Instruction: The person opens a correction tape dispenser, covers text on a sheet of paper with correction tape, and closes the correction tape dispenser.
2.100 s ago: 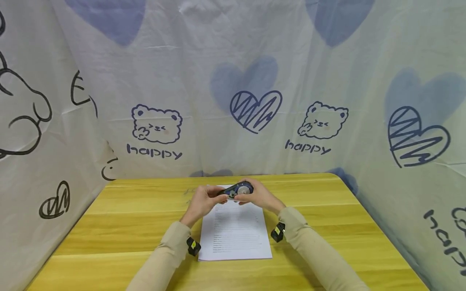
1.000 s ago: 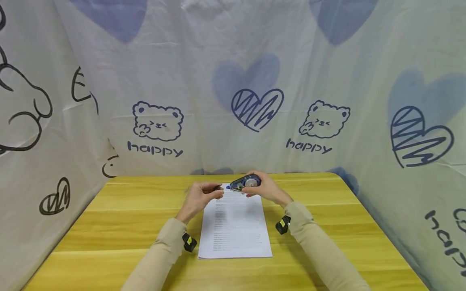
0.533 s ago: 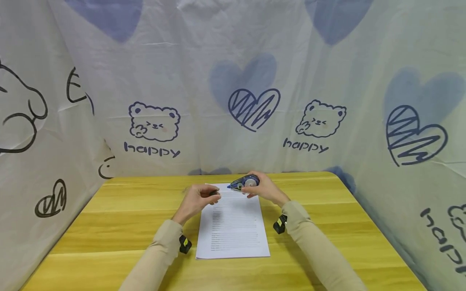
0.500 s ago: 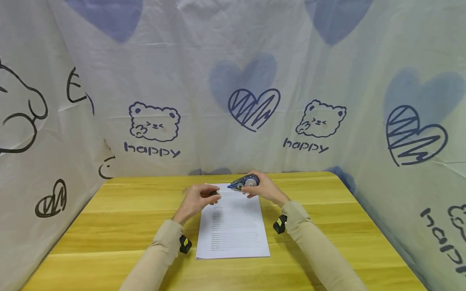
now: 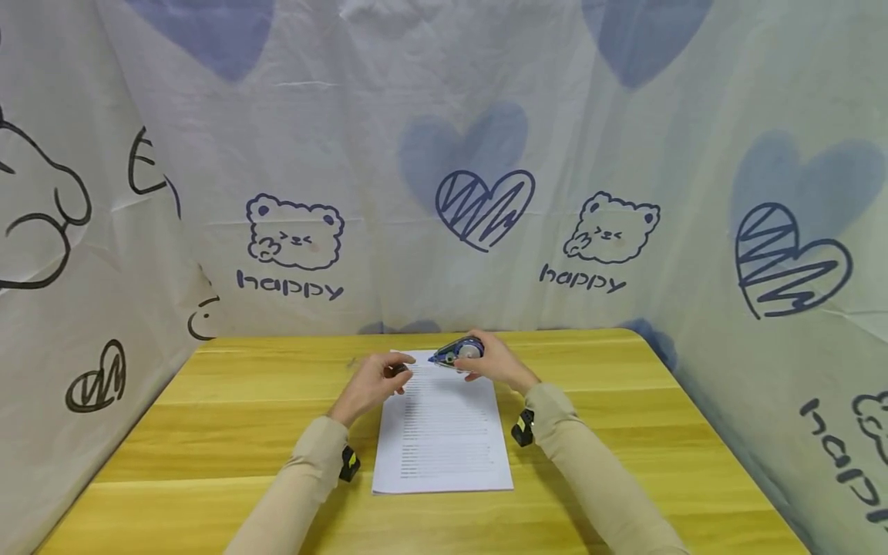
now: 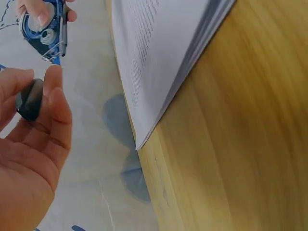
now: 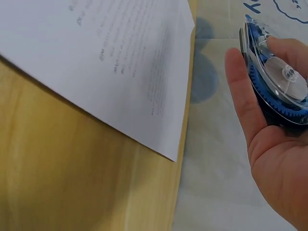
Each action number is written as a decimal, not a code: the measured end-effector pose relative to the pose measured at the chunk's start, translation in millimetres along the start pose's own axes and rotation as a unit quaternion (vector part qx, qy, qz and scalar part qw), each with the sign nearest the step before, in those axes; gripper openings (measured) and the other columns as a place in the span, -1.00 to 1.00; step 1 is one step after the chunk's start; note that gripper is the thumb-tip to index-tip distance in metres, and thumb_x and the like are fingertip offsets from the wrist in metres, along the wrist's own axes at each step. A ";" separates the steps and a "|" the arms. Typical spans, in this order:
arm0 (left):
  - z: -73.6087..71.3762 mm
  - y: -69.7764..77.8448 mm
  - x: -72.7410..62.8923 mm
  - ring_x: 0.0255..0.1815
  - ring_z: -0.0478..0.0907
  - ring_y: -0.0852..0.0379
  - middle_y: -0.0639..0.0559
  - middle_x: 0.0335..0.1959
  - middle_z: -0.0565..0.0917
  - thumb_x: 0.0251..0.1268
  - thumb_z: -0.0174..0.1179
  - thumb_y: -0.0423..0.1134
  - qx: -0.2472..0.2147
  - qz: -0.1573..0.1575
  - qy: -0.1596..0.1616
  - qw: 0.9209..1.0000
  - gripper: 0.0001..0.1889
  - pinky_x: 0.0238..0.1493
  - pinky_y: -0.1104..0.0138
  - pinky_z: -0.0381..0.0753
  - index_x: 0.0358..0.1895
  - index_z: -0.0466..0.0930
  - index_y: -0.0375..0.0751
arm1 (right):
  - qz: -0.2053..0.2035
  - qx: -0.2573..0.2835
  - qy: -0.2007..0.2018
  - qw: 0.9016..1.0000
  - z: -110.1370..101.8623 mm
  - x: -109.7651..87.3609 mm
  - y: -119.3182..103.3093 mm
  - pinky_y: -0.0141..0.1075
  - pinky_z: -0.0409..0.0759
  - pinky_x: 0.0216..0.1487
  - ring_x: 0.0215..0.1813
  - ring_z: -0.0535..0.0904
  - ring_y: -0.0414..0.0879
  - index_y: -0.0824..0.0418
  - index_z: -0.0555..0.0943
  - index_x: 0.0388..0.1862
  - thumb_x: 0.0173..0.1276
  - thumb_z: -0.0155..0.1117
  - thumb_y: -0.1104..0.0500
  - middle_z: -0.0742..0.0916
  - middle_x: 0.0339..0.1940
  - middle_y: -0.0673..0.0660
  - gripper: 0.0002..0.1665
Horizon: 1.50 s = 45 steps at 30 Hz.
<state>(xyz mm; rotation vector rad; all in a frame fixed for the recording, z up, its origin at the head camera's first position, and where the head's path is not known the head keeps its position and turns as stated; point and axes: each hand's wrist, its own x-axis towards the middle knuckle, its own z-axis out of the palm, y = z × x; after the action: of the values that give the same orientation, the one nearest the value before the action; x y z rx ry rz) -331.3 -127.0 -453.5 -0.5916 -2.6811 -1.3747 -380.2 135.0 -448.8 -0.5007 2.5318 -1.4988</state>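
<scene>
1. Nearest me, beige sleeves reach in over the wooden table.
2. Beyond them I see a stack of printed paper lying flat.
3. Over its far left part, the left hand pinches a small dark cap between its fingertips.
4. Over its far right part, the right hand grips a blue correction tape, thumb across the clear side, its tip jutting left past the fingers, near the left fingertips but apart.
5. Farthest, I see a printed cloth.
</scene>
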 end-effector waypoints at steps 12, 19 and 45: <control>1.7 -13.2 -1.0 -0.59 0.30 0.16 -0.04 -0.53 0.50 0.53 -0.12 -0.32 0.108 -0.029 -0.021 0.994 -0.71 -0.49 0.33 0.32 0.14 0.51 -0.25 | 0.004 -0.053 0.006 0.999 5.9 4.8 4.6 -0.14 0.68 -0.01 -0.26 0.75 0.13 0.22 0.22 0.51 0.34 0.35 0.10 0.66 0.10 0.27 -0.16; 1.3 -19.3 2.3 -0.35 0.43 0.09 -0.12 -0.20 0.64 0.52 -0.14 -0.30 0.140 -0.052 -0.039 0.988 -0.76 -0.29 0.27 0.41 -0.06 0.55 -0.27 | -0.006 -0.085 0.001 0.996 7.0 9.3 1.4 -0.17 0.70 -0.09 -0.28 0.74 0.08 0.25 0.30 0.44 0.35 0.35 0.11 0.66 0.04 0.26 -0.25; 25.3 -6.9 5.6 0.50 0.17 -0.24 -0.40 0.47 0.21 0.28 0.26 0.11 0.205 -0.137 -0.166 0.955 -0.05 0.50 0.01 0.17 0.47 0.06 -0.52 | 0.024 0.013 0.000 1.000 19.5 23.8 6.5 -0.12 0.73 -0.14 -0.25 0.74 0.03 0.35 0.63 0.01 0.22 0.45 0.28 0.74 -0.18 0.24 -0.62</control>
<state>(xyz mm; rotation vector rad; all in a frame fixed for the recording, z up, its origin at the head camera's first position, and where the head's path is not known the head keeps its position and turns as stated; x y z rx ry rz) -336.2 -108.8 -472.6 -0.4498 -3.2908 -0.7611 -397.9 113.2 -463.1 -0.4329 2.5033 -1.5126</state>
